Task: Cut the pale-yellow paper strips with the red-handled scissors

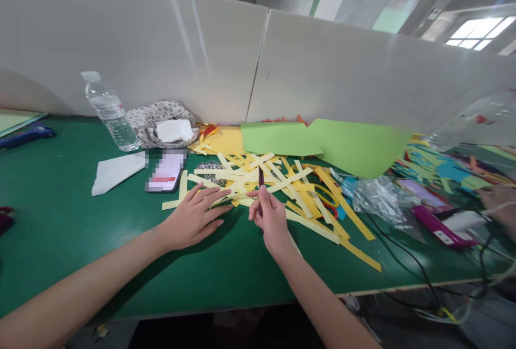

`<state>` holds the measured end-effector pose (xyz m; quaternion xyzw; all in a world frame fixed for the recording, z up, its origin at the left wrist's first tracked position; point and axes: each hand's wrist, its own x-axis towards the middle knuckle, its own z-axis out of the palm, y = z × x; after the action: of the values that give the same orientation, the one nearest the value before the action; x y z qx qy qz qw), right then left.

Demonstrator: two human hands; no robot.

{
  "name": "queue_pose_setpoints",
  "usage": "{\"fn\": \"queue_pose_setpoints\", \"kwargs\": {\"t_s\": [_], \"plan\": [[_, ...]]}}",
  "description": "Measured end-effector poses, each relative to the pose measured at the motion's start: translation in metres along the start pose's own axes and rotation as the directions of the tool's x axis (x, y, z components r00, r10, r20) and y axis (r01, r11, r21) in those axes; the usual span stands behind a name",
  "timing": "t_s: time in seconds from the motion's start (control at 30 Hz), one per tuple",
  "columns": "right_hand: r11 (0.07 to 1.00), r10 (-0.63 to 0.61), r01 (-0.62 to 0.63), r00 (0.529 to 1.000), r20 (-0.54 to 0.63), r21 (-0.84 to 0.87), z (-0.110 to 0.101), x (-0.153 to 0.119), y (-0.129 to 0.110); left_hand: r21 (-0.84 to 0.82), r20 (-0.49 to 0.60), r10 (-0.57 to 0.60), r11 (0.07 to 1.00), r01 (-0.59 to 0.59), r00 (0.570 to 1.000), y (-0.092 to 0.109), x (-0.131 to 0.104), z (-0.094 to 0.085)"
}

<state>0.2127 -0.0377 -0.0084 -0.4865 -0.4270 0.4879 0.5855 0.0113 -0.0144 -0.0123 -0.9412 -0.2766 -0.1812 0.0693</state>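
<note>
A loose pile of pale and darker yellow paper strips (300,190) lies on the green table (193,284). My left hand (197,214), fingers spread, rests at the pile's left edge and touches pale strips. Just right of it, my right hand (269,217) holds a slim dark pen-like tool (261,178) upright between thumb and fingers; its lower part is hidden by the hand. Behind my left hand sits a clear bag of small shiny pieces (212,172). Yellow-handled scissors (327,196) lie partly under the strips on the right.
A water bottle (109,112), patterned pouch (161,118), white tissue (116,172) and phone (166,170) stand or lie at left. Green paper sheets (358,144) lie at the back. Right are crumpled plastic (379,198), a magenta device (439,228), cables and another person's hand (500,204).
</note>
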Motion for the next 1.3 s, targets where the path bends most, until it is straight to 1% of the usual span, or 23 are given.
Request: {"fn": "queue_pose_setpoints", "kwargs": {"t_s": [0.17, 0.33, 0.47, 0.57, 0.63, 0.67, 0.7, 0.73, 0.77, 0.83, 0.9, 0.93, 0.97, 1.0, 1.07, 1.13, 1.2, 1.3], "plan": [[0.999, 0.011, -0.012, 1.000, 0.011, 0.047, 0.002, 0.000, -0.001, -0.017, -0.008, 0.003, 1.000, -0.003, 1.000, -0.001, -0.001, 0.000], [1.000, 0.016, -0.017, 0.998, 0.052, 0.019, 0.004, -0.002, 0.001, -0.027, -0.026, -0.001, 1.000, 0.001, 1.000, -0.001, -0.001, 0.001], [0.996, -0.014, 0.021, 0.997, 0.071, -0.092, 0.004, -0.003, 0.005, -0.068, -0.046, -0.011, 0.998, 0.008, 0.999, 0.000, 0.000, 0.002], [0.959, -0.066, 0.093, 0.992, 0.108, -0.266, 0.011, 0.008, 0.000, -0.103, -0.056, -0.020, 0.995, 0.014, 0.998, 0.001, 0.000, 0.002], [0.863, -0.134, 0.219, 0.968, 0.210, -0.456, 0.022, 0.025, -0.008, -0.115, -0.054, -0.021, 0.993, 0.014, 0.998, 0.002, 0.000, 0.001], [0.773, -0.175, 0.309, 0.943, 0.282, -0.554, 0.030, 0.036, -0.013, -0.119, -0.052, -0.019, 0.993, 0.013, 0.998, 0.002, 0.000, 0.001], [0.635, -0.202, 0.412, 0.905, 0.375, -0.654, 0.040, 0.048, -0.017, -0.123, -0.050, -0.018, 0.992, 0.012, 0.999, 0.002, 0.000, 0.001], [0.447, -0.221, 0.507, 0.861, 0.458, -0.737, 0.051, 0.061, -0.020, -0.125, -0.048, -0.016, 0.992, 0.010, 0.999, 0.002, 0.000, 0.000], [0.389, -0.228, 0.531, 0.847, 0.480, -0.753, 0.062, 0.075, -0.022, -0.127, -0.047, -0.017, 0.992, 0.011, 0.999, 0.002, -0.001, 0.000], [0.328, -0.238, 0.553, 0.833, 0.500, -0.766, 0.081, 0.098, -0.024, -0.127, -0.049, -0.027, 0.992, 0.021, 0.998, 0.000, -0.002, 0.001], [0.283, -0.246, 0.564, 0.824, 0.510, -0.776, 0.091, 0.115, -0.023, -0.127, -0.049, -0.045, 0.991, 0.038, 0.998, -0.003, -0.003, 0.002], [0.268, -0.250, 0.567, 0.822, 0.512, -0.779, 0.089, 0.119, -0.023, -0.127, -0.052, -0.052, 0.991, 0.045, 0.997, -0.004, -0.003, 0.003], [0.257, -0.257, 0.569, 0.820, 0.512, -0.781, 0.084, 0.121, -0.022, -0.128, -0.054, -0.054, 0.991, 0.046, 0.997, -0.005, -0.004, 0.003], [0.250, -0.269, 0.568, 0.819, 0.507, -0.784, 0.074, 0.120, -0.023, -0.128, -0.055, -0.052, 0.991, 0.045, 0.997, -0.006, -0.004, 0.003], [0.237, -0.303, 0.528, 0.838, 0.454, -0.815, 0.041, 0.113, -0.025, -0.128, -0.054, -0.051, 0.991, 0.044, 0.997, -0.006, -0.004, 0.003], [0.228, -0.345, 0.443, 0.870, 0.353, -0.867, -0.003, 0.101, -0.030, -0.129, -0.046, -0.054, 0.990, 0.048, 0.997, -0.005, -0.003, 0.003], [0.210, -0.394, 0.321, 0.893, 0.220, -0.924, -0.054, 0.089, -0.036, -0.132, -0.038, -0.055, 0.990, 0.050, 0.998, -0.004, -0.003, 0.003], [0.161, -0.458, 0.129, 0.888, 0.042, -0.978, -0.124, 0.077, -0.046, -0.132, -0.041, -0.056, 0.990, 0.050, 0.998, -0.004, -0.001, 0.004]]}}
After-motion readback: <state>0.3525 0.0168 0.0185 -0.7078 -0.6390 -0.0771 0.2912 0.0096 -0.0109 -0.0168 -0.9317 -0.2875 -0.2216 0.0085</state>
